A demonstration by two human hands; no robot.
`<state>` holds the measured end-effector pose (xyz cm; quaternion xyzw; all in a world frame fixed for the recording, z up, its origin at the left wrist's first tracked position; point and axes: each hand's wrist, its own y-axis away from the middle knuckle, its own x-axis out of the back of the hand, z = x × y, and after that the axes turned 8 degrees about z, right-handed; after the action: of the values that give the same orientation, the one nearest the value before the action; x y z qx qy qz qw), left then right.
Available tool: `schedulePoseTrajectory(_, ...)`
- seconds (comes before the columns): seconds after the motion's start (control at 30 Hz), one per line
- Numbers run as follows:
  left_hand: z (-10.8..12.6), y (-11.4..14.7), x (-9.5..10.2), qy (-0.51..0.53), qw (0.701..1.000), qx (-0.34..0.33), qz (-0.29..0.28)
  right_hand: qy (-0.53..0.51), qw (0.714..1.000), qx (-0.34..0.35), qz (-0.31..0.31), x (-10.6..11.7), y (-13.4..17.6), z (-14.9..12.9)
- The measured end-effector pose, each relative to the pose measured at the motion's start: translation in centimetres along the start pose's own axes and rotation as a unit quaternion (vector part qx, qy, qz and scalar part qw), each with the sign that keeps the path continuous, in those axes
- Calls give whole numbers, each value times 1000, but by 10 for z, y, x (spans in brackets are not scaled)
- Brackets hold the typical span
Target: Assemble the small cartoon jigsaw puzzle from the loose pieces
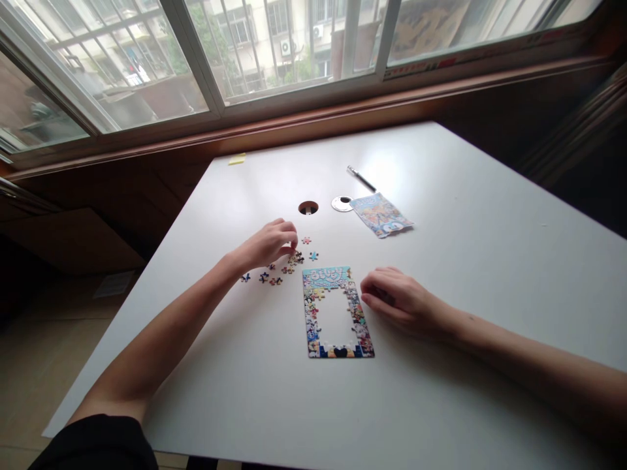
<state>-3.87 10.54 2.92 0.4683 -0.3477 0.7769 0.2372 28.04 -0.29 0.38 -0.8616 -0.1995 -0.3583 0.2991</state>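
A partly filled jigsaw puzzle [337,350] lies flat on the white table [235,391]; its border is joined and the middle shows bare white. My left hand [274,243] reaches over the loose puzzle pieces [296,258] to the upper left of it. Thumb and fingertips are pinched together at the edge of that pile; whatever is between them is hidden. Just right of the puzzle, my right hand [396,294] rests on the table with its fingers curled in and nothing visible in it.
Behind the puzzle lie a printed packet [382,214], a dark pen [361,178] and a round metal cover [341,203]. A round hole [308,208] opens in the tabletop. Yellow tape [237,159] marks the far edge, below the window [294,52].
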Motion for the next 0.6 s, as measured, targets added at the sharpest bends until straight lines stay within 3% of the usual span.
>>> schedulePoseTrajectory(0.1,9,12,4,101,988,109,35,0,1000,-5,10,0,1,1)
schedulePoseTrajectory(0.23,36,17,2,331,907,251,70,14,998,3,59,2,0,-3)
schedulePoseTrajectory(0.33,59,16,-2,428,858,273,82,25,995,-23,94,9,-10,-15)
schedulePoseTrajectory(0.4,71,16,-4,460,839,278,82,-2,994,-64,83,13,-23,-25)
schedulePoseTrajectory(0.47,80,16,-6,478,828,282,83,-31,993,-105,55,14,-39,-34)
schedulePoseTrajectory(0.6,91,19,-8,490,821,281,77,-123,984,-118,45,5,-63,-40)
